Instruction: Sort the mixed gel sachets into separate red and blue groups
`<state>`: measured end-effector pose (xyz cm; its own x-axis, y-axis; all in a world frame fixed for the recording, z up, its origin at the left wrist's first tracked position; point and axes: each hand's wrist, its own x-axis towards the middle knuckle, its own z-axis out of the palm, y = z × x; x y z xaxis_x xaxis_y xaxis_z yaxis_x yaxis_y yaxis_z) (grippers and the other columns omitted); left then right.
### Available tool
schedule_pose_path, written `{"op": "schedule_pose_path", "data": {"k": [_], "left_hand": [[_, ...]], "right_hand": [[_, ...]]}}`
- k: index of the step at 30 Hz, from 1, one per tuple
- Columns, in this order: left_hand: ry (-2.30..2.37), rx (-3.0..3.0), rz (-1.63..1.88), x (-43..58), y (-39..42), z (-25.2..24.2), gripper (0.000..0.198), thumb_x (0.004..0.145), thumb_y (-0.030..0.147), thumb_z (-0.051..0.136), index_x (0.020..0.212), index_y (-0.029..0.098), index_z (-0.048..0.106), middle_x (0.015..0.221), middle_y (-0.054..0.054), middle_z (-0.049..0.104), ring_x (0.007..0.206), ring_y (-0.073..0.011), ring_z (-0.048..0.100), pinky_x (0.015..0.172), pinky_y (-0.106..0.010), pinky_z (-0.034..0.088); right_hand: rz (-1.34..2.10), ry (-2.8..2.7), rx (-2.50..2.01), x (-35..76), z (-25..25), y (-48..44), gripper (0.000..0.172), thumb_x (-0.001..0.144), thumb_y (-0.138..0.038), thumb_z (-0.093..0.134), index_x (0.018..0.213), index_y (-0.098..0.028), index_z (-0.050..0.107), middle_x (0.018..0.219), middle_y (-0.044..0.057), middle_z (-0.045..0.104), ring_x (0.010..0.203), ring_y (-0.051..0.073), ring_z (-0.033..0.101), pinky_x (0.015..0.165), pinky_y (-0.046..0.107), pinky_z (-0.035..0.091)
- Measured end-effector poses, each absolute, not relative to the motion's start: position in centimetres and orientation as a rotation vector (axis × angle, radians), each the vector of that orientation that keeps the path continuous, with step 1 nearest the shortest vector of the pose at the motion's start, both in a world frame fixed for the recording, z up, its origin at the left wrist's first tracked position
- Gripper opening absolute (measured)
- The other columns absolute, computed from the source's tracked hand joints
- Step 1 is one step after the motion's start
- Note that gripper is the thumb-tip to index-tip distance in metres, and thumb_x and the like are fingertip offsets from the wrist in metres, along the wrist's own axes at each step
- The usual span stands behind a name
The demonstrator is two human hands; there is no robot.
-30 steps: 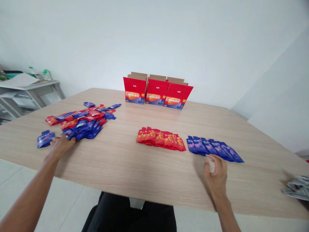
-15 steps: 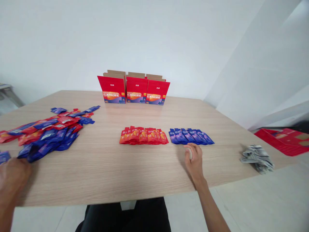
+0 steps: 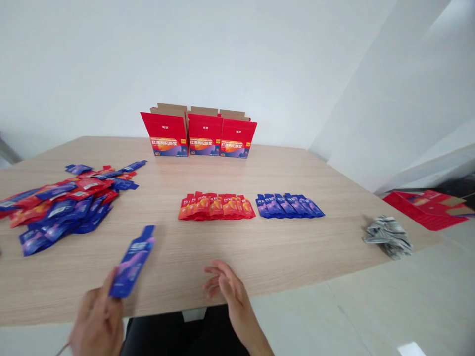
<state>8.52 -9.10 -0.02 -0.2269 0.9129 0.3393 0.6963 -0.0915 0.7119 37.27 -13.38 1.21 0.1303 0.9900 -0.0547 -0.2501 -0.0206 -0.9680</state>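
My left hand pinches the lower end of a blue pouch, tilted above the table's front left part. My right hand hovers over the front edge with fingers apart and nothing in them. Beyond it lies a row of overlapping red pouches, with a row of overlapping blue pouches to its right. A loose heap of red and blue pouches spreads over the left of the table.
Three red cartons with raised flaps stand side by side at the back of the wooden table. A crumpled striped cloth sits near the right edge. Past that edge is another red carton.
My left hand has come right from the heap, carrying a blue pouch. My right hand has moved left and nearer from the blue row, its fingers opening.
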Motion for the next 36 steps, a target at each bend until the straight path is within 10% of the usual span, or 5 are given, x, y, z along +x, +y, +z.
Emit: {"op": "schedule_pose_path", "data": {"k": [11,16,27,32,36], "left_hand": [[1.118,1.646,1.115,24.9,-13.3,-2.7,0.04,0.097,0.05,0.058,0.135,0.058,0.069,0.102,-0.015,0.069,0.095,-0.0391,0.066,0.094,-0.063,0.057],[0.949,2.012,1.23,25.6,-13.2,-4.4,0.043,0.103,0.031,0.055,0.141,0.048,0.068,0.1,-0.01,0.073,0.091,-0.0292,0.073,0.086,-0.045,0.067],[0.496,2.514,1.349,26.3,-12.2,-1.8,0.022,0.108,0.013,0.043,0.11,0.02,0.064,0.097,-0.006,0.074,0.099,-0.0152,0.073,0.089,-0.022,0.063],[0.782,2.396,1.251,25.8,-11.8,-2.0,0.023,0.107,0.016,0.044,0.125,0.019,0.057,0.109,-0.011,0.073,0.104,-0.0192,0.075,0.092,-0.031,0.065],[0.966,2.388,1.306,25.4,-11.7,-3.2,0.028,0.106,0.018,0.045,0.133,0.019,0.053,0.114,-0.013,0.074,0.109,-0.0224,0.075,0.093,-0.036,0.066]], "right_hand": [[1.211,-0.47,-1.179,36.5,-0.2,-13.6,0.092,0.081,-0.072,0.078,0.157,-0.029,0.052,0.151,0.007,0.061,0.153,0.03,0.043,0.128,0.047,0.034],[0.977,-0.61,-1.448,38.5,-0.6,-14.1,0.098,0.085,-0.069,0.074,0.165,-0.024,0.04,0.168,0.009,0.043,0.162,0.028,0.025,0.134,0.046,0.02],[0.672,-1.126,-1.579,40.3,-1.5,-14.2,0.073,0.096,-0.039,0.062,0.165,-0.027,0.041,0.152,0.009,0.055,0.145,0.026,0.051,0.124,0.04,0.041],[0.31,-1.127,-1.701,49.1,-0.4,-11.8,0.073,0.096,-0.056,0.062,0.16,-0.023,0.049,0.113,0.009,0.062,0.101,0.025,0.067,0.097,0.041,0.057],[-0.174,-1.064,-1.888,61.3,1.7,-7.2,0.088,0.088,-0.069,0.063,0.154,-0.011,0.054,0.111,0.015,0.061,0.105,0.032,0.063,0.099,0.049,0.054]]}}
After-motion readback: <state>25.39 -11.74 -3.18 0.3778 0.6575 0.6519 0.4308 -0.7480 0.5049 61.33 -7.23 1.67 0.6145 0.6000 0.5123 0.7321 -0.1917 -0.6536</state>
